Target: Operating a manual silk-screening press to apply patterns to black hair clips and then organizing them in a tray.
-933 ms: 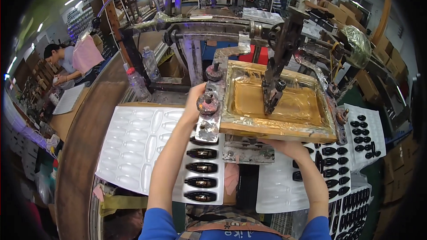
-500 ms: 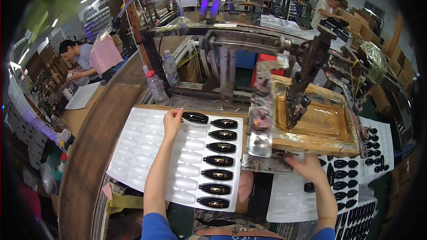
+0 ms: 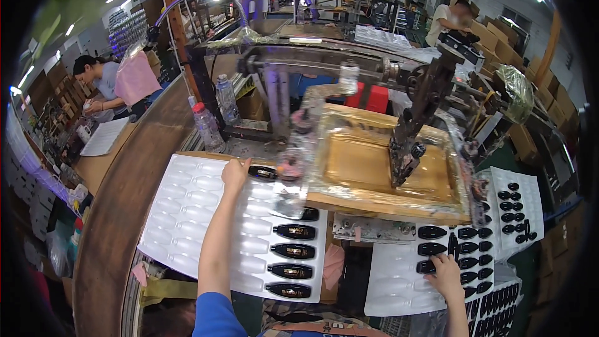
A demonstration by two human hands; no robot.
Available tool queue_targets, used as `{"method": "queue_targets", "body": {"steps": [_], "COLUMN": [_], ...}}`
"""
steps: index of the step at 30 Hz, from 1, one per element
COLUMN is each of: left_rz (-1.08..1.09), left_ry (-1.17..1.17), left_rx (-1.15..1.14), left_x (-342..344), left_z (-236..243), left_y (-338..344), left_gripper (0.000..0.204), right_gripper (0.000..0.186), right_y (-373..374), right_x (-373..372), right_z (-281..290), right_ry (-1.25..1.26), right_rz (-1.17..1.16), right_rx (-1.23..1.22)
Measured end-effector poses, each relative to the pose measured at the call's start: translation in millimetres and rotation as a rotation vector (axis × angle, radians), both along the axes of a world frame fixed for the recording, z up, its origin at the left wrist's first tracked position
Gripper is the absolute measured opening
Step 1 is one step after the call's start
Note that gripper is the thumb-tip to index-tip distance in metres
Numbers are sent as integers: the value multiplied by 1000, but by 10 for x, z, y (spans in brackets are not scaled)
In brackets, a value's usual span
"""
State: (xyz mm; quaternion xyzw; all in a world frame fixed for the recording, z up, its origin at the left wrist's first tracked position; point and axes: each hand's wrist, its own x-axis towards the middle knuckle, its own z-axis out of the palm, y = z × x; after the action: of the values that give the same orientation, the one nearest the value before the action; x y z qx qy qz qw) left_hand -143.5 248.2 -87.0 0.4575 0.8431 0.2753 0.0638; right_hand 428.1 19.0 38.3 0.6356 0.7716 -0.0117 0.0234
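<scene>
My left hand (image 3: 235,175) pinches the left end of a glossy black bottle-shaped piece with gold print (image 3: 262,172), at the top of a white molded tray (image 3: 175,218). More printed pieces fill that tray's right column (image 3: 293,251), partly hidden by a blurred screen-printing frame (image 3: 337,200) with amber mesh, under a dark mechanical arm (image 3: 409,150). At the lower right, my right hand (image 3: 443,273) has its fingers curled on a black piece (image 3: 426,266) in a second white tray (image 3: 393,296), which holds several other black pieces.
Two plastic bottles (image 3: 209,130) stand behind the left tray, beside a wooden bench edge (image 3: 115,200). A co-worker (image 3: 103,87) works at the left, another (image 3: 446,25) at back right, near stacked cartons (image 3: 490,40). A further tray of black pieces (image 3: 521,187) lies right.
My left hand left the machine's frame for the left tray's top piece. My right hand moved from under the frame down to the right tray. The frame swung right, then back left.
</scene>
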Motion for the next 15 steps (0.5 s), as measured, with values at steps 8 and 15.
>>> {"method": "queue_targets", "body": {"steps": [8, 15], "left_rz": [-208, -519], "left_ry": [-185, -569], "left_rx": [122, 294], "left_x": [217, 1484], "left_z": [229, 748], "left_y": [13, -159], "left_gripper": [28, 23], "right_gripper": [46, 59], "right_y": [26, 693], "right_x": [25, -489], "right_z": [278, 499], "right_ry": [696, 1002], "right_rz": [-271, 116], "right_rx": [160, 162]}}
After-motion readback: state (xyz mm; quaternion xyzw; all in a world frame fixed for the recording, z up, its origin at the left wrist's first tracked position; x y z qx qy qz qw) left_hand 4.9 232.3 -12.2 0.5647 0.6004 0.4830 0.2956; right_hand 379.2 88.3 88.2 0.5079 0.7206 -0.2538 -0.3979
